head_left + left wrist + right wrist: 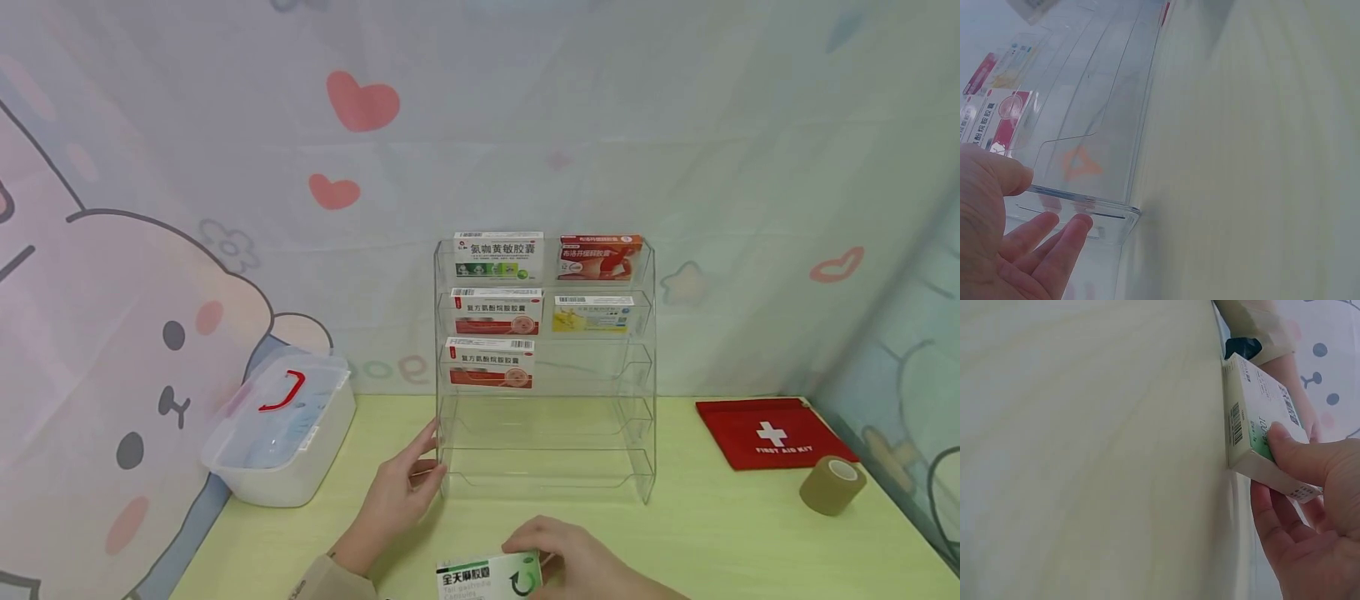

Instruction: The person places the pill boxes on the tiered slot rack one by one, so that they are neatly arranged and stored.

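Note:
At the bottom of the head view, my right hand (581,562) pinches a white and green capsule box (480,581) marked "Tall gastrodia capsules". The right wrist view shows the thumb on one broad face of this box (1269,400) and the fingers beneath it. My left hand (401,492) holds the left side panel of a clear tiered rack (540,481). In the left wrist view the thumb and fingers lie on either side of that panel. Medicine boxes stand on the rack's upper tiers, among them a red one (598,260) and a yellow-white one (592,317).
A white lidded bin (322,446) with a red handle stands on the left. On the right lie a red first aid pouch (772,433) and a tan tape roll (828,487). A printed cloth (540,100) hangs behind the green-yellow table (735,550).

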A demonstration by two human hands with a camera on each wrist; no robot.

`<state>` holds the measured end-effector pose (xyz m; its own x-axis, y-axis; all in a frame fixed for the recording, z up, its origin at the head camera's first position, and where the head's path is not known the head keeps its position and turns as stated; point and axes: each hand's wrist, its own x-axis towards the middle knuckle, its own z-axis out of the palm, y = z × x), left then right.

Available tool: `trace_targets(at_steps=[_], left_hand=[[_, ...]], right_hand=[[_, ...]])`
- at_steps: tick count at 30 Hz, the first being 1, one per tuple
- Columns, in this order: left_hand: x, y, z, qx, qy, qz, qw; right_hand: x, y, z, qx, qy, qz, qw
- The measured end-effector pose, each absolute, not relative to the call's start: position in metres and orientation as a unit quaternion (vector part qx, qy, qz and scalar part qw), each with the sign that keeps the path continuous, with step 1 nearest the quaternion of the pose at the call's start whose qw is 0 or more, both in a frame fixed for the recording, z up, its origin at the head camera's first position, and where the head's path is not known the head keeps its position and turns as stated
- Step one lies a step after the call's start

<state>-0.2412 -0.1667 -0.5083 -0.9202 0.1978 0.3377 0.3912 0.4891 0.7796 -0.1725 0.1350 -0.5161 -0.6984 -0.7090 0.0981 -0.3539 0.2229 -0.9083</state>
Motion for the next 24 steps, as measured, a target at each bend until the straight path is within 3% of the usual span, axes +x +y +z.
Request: trace_targets(at_steps=[6,15,24], left_hand=[[-0.241,-0.166,-0.507,-0.168,-0.856,-0.479,0.097],[-0.24,-0.166,-0.509,-0.163,-0.86,-0.475,0.093],[-0.242,-0.167,-0.51,-0.167,-0.858,-0.477,0.094]], right_hand=[[-0.173,0.142,-0.508,-0.338,0.772,-0.518,0.147],[-0.183,0.166,-0.468,-0.325,0.806,-0.495,-0.002],[-0.201,0.194,-0.421,-0.227,0.855,-0.46,-0.071]])
